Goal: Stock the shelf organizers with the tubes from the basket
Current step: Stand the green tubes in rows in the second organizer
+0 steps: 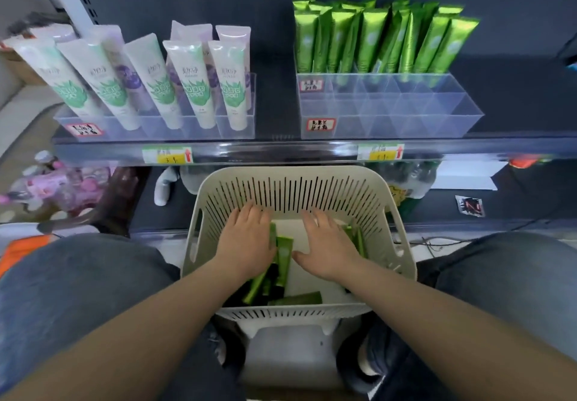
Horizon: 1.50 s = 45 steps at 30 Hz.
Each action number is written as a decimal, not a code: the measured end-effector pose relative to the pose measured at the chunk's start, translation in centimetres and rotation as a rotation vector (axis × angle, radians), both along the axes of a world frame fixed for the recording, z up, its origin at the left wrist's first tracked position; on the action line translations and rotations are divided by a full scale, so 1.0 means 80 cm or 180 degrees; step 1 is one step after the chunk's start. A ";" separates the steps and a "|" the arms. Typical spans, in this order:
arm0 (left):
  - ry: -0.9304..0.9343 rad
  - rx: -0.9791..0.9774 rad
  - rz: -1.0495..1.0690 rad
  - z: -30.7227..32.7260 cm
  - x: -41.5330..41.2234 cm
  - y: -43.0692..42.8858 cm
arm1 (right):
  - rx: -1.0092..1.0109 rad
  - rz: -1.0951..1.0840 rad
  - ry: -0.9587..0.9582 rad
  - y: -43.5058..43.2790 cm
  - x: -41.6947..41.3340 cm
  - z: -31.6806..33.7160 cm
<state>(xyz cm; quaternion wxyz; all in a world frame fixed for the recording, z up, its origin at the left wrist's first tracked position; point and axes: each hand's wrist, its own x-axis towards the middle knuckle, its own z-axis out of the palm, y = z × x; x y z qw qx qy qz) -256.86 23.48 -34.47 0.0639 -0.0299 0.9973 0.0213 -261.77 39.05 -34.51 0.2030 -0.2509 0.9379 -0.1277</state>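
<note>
In the slotted basket, left hand and right hand lie flat-fingered on green tubes, gripping nothing; the clear organizer's far row holds upright tubes.

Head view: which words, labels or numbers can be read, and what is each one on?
"3", then an unclear digit: left price tag on the shelf rail.
Right price tag: digits blurred.
Handwritten label on the left organizer: illegible.
Front label and rear label on the right organizer: illegible.
Print on the white tubes: blurred.
Green tubes: no text readable.
</note>
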 end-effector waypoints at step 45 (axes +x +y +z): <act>-0.1679 0.0234 0.0186 -0.142 -0.091 -0.043 | 0.0171 0.0130 -0.1053 -0.064 -0.070 -0.177</act>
